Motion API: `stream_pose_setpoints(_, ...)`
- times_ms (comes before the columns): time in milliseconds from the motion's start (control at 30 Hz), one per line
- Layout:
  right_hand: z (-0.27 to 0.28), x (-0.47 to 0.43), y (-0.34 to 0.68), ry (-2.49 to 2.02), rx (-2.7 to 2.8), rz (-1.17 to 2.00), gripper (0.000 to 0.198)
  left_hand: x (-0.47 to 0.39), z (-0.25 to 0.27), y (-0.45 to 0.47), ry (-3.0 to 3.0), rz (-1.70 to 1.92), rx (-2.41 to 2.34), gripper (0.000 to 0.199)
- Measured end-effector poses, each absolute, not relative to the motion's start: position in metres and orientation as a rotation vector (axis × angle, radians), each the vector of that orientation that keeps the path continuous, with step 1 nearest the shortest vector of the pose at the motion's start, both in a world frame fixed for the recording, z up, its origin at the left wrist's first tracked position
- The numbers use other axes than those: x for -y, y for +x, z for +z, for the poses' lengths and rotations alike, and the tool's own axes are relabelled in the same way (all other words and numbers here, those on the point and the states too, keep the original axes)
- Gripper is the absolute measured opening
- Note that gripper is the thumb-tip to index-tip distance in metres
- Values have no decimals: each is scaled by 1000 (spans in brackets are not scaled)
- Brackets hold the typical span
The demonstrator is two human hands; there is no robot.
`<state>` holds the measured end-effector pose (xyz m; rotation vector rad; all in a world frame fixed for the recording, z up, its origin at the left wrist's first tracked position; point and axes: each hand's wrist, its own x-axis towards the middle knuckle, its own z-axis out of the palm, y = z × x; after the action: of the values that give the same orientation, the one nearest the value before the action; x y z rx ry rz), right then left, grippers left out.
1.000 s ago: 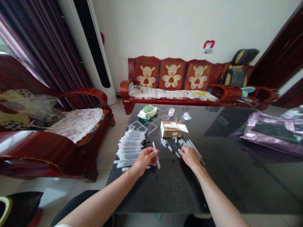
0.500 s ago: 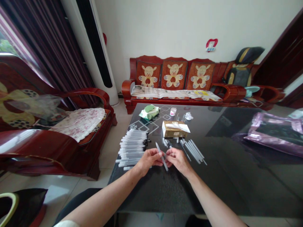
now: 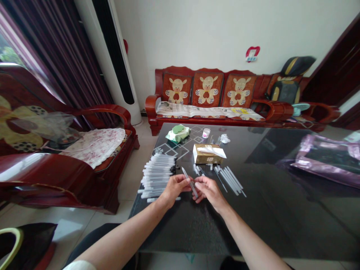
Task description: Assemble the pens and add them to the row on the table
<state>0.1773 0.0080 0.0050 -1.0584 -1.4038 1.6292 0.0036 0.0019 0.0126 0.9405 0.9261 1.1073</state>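
Note:
A slim translucent pen (image 3: 184, 173) slants between my hands over the table's near half, one tip pointing up and left. My left hand (image 3: 176, 188) pinches its middle between thumb and fingers. Closed around the lower end are the fingertips of my right hand (image 3: 210, 192), partly covering it. Beside my left hand lies a thick row of pens (image 3: 157, 174) with pale barrels and black ends. Several loose pale barrels (image 3: 231, 180) rest to the right of my right hand. Small clear caps (image 3: 197, 169) and a thin dark rod lie just beyond my fingers.
Behind the caps stands a gold tissue box (image 3: 207, 154). Farther back are a green wipes pack (image 3: 178, 133), a small white cup (image 3: 206, 132) and crumpled tissue (image 3: 224, 138). A purple clear-windowed bag (image 3: 326, 159) lies at the dark table's (image 3: 270, 217) right.
The pen has shifted slightly up and left. My right hand has moved in from beside the pen, its fingers now around the lower end.

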Motion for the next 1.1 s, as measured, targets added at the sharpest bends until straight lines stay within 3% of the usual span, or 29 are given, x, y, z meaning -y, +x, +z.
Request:
stream_pose_setpoints(100,4,-6,175,-1103,1352,1747,43,-2,15,3,932,1171,-974,35)
stream_pose_setpoints(200,3,-6,174,-1130,1379,1799,37,-3,18,3,940,1190,-994,36)
stream_pose_setpoints(567,15,-9,189,-1138,1598,1572,38,-34,25,-41,753,1456,-1056,30)
stream_pose_setpoints(1100,17,-8,186,-1157,1667,1547,36,-32,29,-39,812,1376,-1073,38)
